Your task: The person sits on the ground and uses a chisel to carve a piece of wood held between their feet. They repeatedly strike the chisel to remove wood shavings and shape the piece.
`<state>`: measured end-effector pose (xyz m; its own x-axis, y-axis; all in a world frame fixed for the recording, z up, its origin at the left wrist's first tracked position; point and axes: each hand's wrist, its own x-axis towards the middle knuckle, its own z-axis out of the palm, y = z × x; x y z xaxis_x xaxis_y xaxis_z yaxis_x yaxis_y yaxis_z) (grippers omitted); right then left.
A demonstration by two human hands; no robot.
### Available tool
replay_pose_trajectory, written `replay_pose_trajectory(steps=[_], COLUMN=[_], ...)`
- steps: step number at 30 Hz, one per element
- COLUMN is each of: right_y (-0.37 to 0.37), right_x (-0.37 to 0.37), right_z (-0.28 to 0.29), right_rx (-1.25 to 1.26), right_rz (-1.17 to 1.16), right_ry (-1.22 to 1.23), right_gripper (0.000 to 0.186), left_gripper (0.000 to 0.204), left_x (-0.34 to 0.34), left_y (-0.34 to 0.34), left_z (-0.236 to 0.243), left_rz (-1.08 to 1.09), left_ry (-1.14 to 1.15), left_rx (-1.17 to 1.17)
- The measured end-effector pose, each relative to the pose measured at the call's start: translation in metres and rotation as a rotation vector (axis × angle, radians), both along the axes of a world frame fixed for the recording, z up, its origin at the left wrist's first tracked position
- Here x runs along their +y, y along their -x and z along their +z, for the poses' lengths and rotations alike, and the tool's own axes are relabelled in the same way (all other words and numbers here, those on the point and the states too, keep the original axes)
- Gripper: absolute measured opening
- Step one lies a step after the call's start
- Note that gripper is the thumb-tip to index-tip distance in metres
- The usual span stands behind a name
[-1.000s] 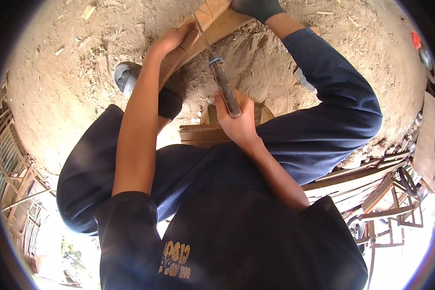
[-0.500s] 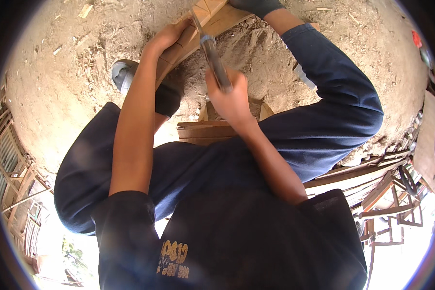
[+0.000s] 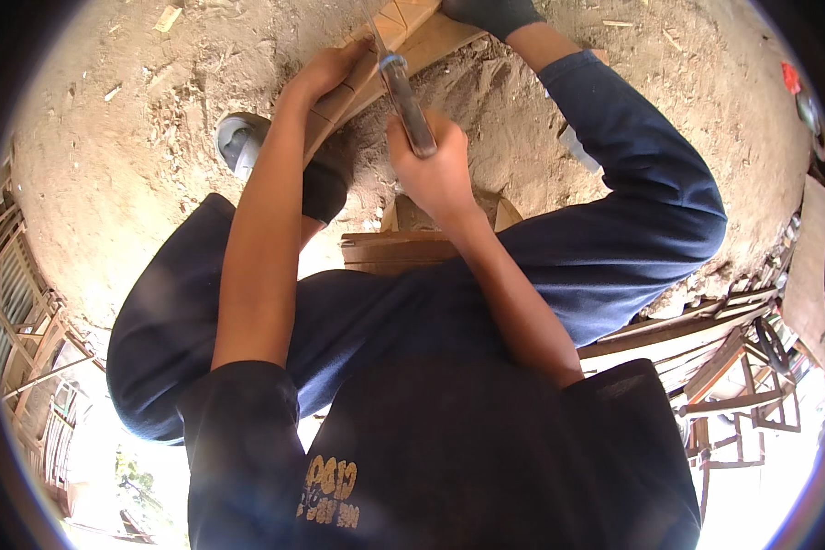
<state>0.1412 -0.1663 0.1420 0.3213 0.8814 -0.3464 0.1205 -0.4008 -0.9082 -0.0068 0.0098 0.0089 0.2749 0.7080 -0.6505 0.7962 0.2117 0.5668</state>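
My right hand (image 3: 435, 165) is closed around the dark handle of a hand saw (image 3: 403, 96) with a blue band at its front. The thin blade is seen nearly edge-on and points away from me, over a wooden beam (image 3: 362, 78) crossed by several dark lines or cuts. My left hand (image 3: 325, 73) grips the beam's left side close to the blade; part of its fingers is hidden. Whether the teeth touch the wood cannot be made out. The beam's far end runs out of the picture.
A flat board (image 3: 435, 41) lies beside the beam, near my dark-covered right foot (image 3: 495, 11). My left shoe (image 3: 238, 142) is left of the beam. Below my right hand is a low wooden seat (image 3: 394, 247). Wooden frames (image 3: 742, 403) stand at the right; wood chips dot the dirt ground.
My right hand and the saw have moved slightly forward, away from me. My left hand still holds the beam in about the same spot.
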Motion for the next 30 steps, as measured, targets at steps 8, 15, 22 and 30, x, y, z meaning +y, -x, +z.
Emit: replay_pose_trajectory(steps=[8,15,22,30], right_y=[-0.002,-0.003,0.003,-0.002], right_x=[0.001,-0.020,0.012,0.002], right_z=[0.002,0.010,0.004,0.002], right_rx=[-0.008,-0.012,0.005,-0.053], right_rz=[-0.013,0.005,0.016,0.025], right_ry=[0.005,0.019,0.020,0.015], right_gripper=[0.027,0.028,0.025,0.026], left_gripper=[0.086,0.082,0.084,0.085], left_x=[0.001,0.000,0.004,0.004], left_y=[-0.006,0.003,0.018,0.005], left_z=[0.011,-0.007,-0.037,-0.017], left_rz=[-0.004,-0.041,0.041,-0.034], left_ry=[0.041,-0.115,-0.023,-0.023], left_rx=[-0.008,0.006,-0.144,-0.045])
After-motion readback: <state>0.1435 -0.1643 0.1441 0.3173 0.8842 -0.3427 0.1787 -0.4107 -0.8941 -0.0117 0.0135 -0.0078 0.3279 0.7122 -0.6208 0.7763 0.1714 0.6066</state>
